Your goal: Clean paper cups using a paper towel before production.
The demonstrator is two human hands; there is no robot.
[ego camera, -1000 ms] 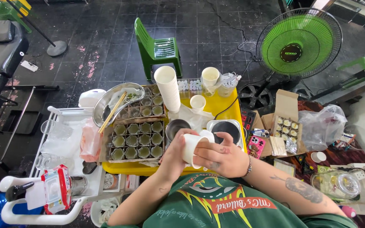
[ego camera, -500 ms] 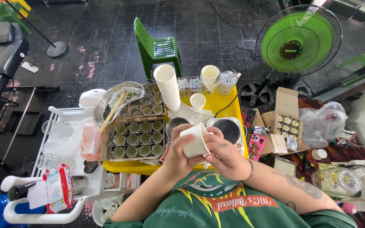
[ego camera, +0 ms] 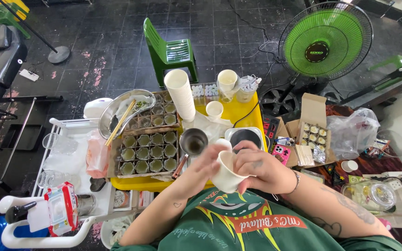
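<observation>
- The right hand (ego camera: 264, 169) wraps the white cup (ego camera: 225, 174) from its right side; its fingers (ego camera: 245, 153) are curled over the rim and wall, closed on the cup.
- The left hand (ego camera: 201, 165) meets the cup from the left, fingers half curled, with the tips at the rim near side; whether they grip it or only touch is hard to tell.
- The cup is held in the air between both hands, above the near edge of the yellow bench (ego camera: 238, 111) and just in front of the chest. It is tilted, mouth turned up and to the left, base down and toward the body, so its long axis runs slantwise.
- Just beyond the left fingers stands a small metal pot (ego camera: 194, 141) with its handle pointing toward the body.
- Left of the pot lies a tray of small filled cups (ego camera: 147, 152); behind it a metal bowl (ego camera: 126, 109) with sticks.
- Farther back stand a tall stack of cups (ego camera: 181, 93) and single cups; a green fan (ego camera: 324, 44) stands on the floor to the right.
</observation>
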